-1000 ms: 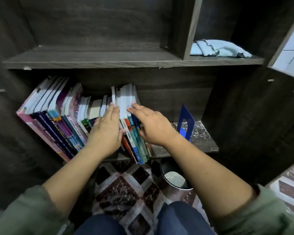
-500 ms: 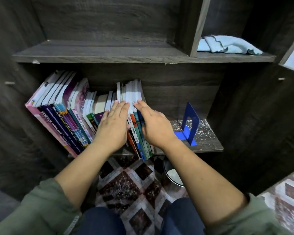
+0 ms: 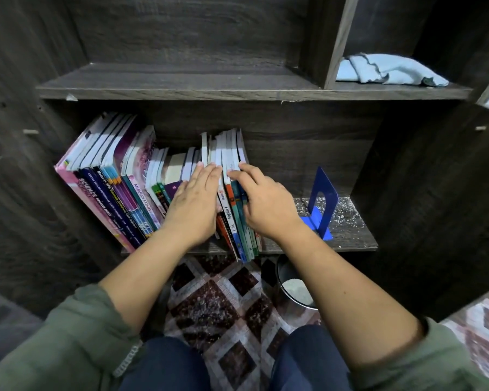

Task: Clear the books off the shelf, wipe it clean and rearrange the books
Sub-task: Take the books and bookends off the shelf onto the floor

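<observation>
Underfoot, nearest: patterned floor tiles (image 3: 215,306); round metal bin (image 3: 294,292) below the shelf's front edge.
Left hand (image 3: 194,204): flat, fingers straight and together, pressed against the left side of a small bundle.
Right hand (image 3: 266,204): fingers nearly straight, laid against the bundle's right side, index tip at the top edge; no curl round anything.
Bundle (image 3: 227,210): several thin books sandwiched between the two palms, feet just past the front edge.
Books (image 3: 119,179): on the lower shelf (image 3: 322,247), filling its left and middle.
Pointing: spine-out toward the person, page tops up; long axis roughly upright, left end leaning left (partly lens, perhaps).
Step, as judged: clearing, barely started; wiping and rearranging not yet reached.
Next move, as judged: even squeeze from both sides, then a straight draw forward, bundle kept upright to avoid a slip.
Bookend (image 3: 322,204): blue, upright on bare speckled shelf, near the right hand, apart.
Farthest: pale blue cloth (image 3: 390,70), crumpled in the upper right compartment.
</observation>
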### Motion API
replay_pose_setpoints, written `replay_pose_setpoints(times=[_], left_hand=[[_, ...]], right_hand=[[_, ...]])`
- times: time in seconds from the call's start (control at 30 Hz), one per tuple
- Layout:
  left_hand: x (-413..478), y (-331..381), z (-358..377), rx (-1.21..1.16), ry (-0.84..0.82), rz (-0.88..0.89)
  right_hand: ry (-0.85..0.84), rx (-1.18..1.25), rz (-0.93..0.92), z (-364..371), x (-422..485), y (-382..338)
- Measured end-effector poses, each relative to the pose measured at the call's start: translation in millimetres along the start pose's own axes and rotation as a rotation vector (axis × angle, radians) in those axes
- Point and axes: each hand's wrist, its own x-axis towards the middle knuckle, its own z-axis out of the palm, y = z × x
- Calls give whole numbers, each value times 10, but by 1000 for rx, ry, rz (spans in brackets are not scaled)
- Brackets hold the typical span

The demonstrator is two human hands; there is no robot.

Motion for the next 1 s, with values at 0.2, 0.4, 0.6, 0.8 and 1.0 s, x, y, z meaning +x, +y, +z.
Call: replay_pose_setpoints(times=[0.2, 0.4, 0.6, 0.8, 1.0], left_hand=[[2, -18, 14, -2, 0, 7], [-6, 2, 14, 1, 5, 0], [-10, 1, 15, 10, 9, -3], [-2, -9, 17, 5, 2, -10], [11, -21, 34, -5, 6, -4]], right_hand=[[61, 136, 107, 20, -98, 13], [134, 132, 103, 50, -106, 93], [193, 146, 112, 182, -61, 112], [179, 150, 64, 273, -58, 59], [119, 144, 24, 240, -65, 55]])
